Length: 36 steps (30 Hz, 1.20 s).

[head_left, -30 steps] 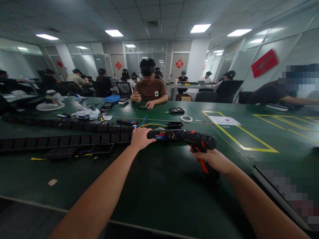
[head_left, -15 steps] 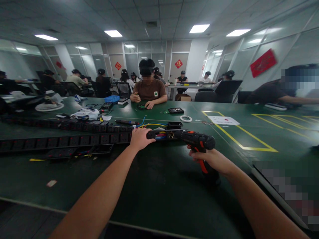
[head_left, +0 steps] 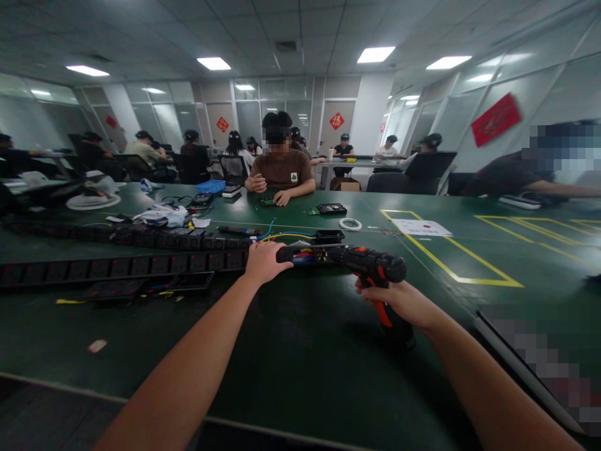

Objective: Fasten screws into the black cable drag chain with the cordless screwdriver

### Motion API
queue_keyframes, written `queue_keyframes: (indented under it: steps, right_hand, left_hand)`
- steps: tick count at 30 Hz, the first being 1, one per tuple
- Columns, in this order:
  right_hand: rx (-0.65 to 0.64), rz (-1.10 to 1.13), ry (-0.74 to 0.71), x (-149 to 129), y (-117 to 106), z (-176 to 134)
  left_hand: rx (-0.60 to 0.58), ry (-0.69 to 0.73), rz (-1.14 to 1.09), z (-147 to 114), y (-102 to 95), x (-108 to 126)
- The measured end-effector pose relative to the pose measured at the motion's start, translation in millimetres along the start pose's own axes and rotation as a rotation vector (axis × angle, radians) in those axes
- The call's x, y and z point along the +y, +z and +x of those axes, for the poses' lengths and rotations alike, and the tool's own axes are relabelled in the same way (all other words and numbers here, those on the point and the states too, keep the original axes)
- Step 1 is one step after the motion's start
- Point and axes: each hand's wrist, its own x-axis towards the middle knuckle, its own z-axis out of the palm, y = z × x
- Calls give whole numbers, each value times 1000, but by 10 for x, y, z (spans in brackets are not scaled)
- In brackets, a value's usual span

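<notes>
A long black power strip (head_left: 154,265) with a row of sockets lies across the table, its right end uncovered with coloured wires (head_left: 304,255) showing. My left hand (head_left: 267,262) is closed around the strip just left of those wires. In my right hand (head_left: 399,299) is a black and orange cordless drill (head_left: 375,266), held by its handle and pointing left at the strip's end. The drill's tip meets or nearly meets the open end; exact contact is too small to tell.
Behind the strip lie a second power strip (head_left: 164,239), a screwdriver-like tool (head_left: 238,231), a black end piece (head_left: 329,235) and a white ring (head_left: 350,224). Across the green table (head_left: 300,376) a person (head_left: 282,169) handles a small circuit board. Yellow tape (head_left: 469,275) marks the right side.
Both my hands, the drill and the strip stay almost where they were. The person opposite has shifted a hand slightly.
</notes>
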Motion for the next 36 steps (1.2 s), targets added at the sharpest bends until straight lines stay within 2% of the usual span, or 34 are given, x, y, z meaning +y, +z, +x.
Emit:
queue_keyframes:
  steps: [20,36]
  right_hand:
    - [-7,8,-28,3,18,11]
    - [-8,-3,3,-30,25,7]
  left_hand:
    - [30,21,17,2,49,-42]
    - [17,16,12,-6,7,-11]
